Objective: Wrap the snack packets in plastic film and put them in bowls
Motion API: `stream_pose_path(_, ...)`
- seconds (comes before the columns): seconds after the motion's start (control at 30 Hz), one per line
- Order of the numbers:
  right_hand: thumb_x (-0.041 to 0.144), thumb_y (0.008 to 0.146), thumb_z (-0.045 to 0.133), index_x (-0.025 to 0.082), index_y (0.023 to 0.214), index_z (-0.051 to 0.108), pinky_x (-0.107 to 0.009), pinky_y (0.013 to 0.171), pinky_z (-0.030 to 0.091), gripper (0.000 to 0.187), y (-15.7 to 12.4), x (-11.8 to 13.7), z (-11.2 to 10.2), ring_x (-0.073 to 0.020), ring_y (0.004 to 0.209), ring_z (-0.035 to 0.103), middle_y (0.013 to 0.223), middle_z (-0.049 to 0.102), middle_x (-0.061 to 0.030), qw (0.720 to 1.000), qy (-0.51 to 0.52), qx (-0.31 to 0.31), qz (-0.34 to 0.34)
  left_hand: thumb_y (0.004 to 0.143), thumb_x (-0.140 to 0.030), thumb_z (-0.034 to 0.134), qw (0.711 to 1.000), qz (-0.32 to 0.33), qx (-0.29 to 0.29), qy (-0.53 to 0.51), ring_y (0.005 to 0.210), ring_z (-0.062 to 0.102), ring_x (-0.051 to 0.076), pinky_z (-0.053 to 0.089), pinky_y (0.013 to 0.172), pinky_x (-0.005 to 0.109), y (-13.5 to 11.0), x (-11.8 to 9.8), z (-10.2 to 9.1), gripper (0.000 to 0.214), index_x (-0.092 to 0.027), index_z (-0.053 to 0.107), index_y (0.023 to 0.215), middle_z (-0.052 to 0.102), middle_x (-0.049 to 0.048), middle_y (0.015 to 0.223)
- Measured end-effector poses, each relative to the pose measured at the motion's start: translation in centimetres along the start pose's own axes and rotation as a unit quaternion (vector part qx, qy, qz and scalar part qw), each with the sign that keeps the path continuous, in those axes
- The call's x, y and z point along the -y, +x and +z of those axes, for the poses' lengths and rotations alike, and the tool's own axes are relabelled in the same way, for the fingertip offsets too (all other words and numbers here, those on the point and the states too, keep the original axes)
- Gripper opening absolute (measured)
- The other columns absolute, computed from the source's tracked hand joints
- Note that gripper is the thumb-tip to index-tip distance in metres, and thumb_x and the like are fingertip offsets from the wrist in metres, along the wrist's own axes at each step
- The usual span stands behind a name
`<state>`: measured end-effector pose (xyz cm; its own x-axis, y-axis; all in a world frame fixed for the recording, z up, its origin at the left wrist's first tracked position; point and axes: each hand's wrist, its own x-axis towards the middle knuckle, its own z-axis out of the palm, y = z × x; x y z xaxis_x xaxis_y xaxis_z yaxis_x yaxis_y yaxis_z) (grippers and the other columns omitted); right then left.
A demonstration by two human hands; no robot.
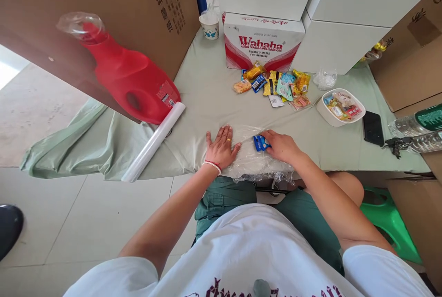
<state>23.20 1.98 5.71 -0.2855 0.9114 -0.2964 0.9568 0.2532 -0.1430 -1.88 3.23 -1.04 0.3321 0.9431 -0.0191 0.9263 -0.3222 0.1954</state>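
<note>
A sheet of clear plastic wrap (253, 161) lies spread at the near edge of the table, hanging a little over it. My left hand (221, 148) lies flat and open on the sheet's left part, fingers stretched out. My right hand (281, 146) is closed on a small blue snack packet (260, 142) that rests on the wrap. A roll of plastic wrap (155, 142) lies to the left of my hands.
A pile of small snack packets (276, 85) lies mid-table, in front of a Wahaha water carton (264, 43). A white bowl (340, 108) holds more packets. A black phone (373, 127), keys, plastic bottles, a red detergent jug (131, 80), a paper cup (210, 25) and cardboard boxes surround the green cloth.
</note>
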Motion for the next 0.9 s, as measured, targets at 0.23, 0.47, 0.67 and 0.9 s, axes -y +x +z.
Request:
stream_pose_path(0.23, 0.027, 0.087, 0.064, 0.021, 0.139, 0.062, -0.037, 0.078, 0.050, 0.052, -1.5, -5.4, 0.1, -0.0317, 0.100, 0.069, 0.127, 0.067, -0.0168, 0.975, 0.029, -0.114, 0.189, 0.105, -0.058, 0.025, 1.000, 0.002, 0.000, -0.009, 0.162, 0.022, 0.031, 0.004, 0.129, 0.069, 0.0, 0.1, 0.0, 0.075, -0.018, 0.022, 0.168, 0.024, 0.0126, 0.174)
stream_pose_path(0.47, 0.031, 0.085, 0.071, 0.019, 0.141, 0.062, -0.037, 0.090, 0.050, 0.057, -2.5, -4.1, -2.8, -0.0328, 0.113, 0.066, 0.132, 0.069, -0.0136, 0.974, 0.137, -0.146, 0.105, 0.105, -0.058, 0.026, 1.000, 0.002, 0.004, -0.007, 0.162, 0.021, 0.033, 0.006, 0.128, 0.070, 0.1, 0.0, 0.0, 0.075, -0.018, 0.021, 0.168, 0.024, 0.0126, 0.174)
stream_pose_path(0.67, 0.025, 0.089, 0.065, 0.023, 0.141, 0.060, -0.035, 0.080, 0.052, 0.052, -0.6, 2.9, -0.4, -0.0315, 0.107, 0.070, 0.133, 0.067, -0.0134, 0.998, 0.051, -0.019, 0.022, 0.105, -0.056, 0.028, 1.000, 0.002, -0.001, -0.007, 0.162, 0.023, 0.033, 0.007, 0.128, 0.070, -0.1, -0.2, -0.2, 0.074, -0.018, 0.022, 0.168, 0.026, 0.0144, 0.173)
stream_pose_path(0.9, 0.038, 0.087, 0.074, 0.023, 0.153, 0.050, -0.036, 0.093, 0.052, 0.072, -1.0, 0.8, 0.9, -0.0302, 0.123, 0.064, 0.155, 0.052, -0.0130, 0.985, 0.156, -0.065, -0.019, 0.108, -0.048, 0.022, 0.998, 0.006, -0.019, -0.055, 0.162, 0.021, 0.029, 0.015, 0.129, 0.066, -0.2, 0.8, -0.5, 0.063, -0.026, 0.027, 0.167, 0.017, 0.0093, 0.176)
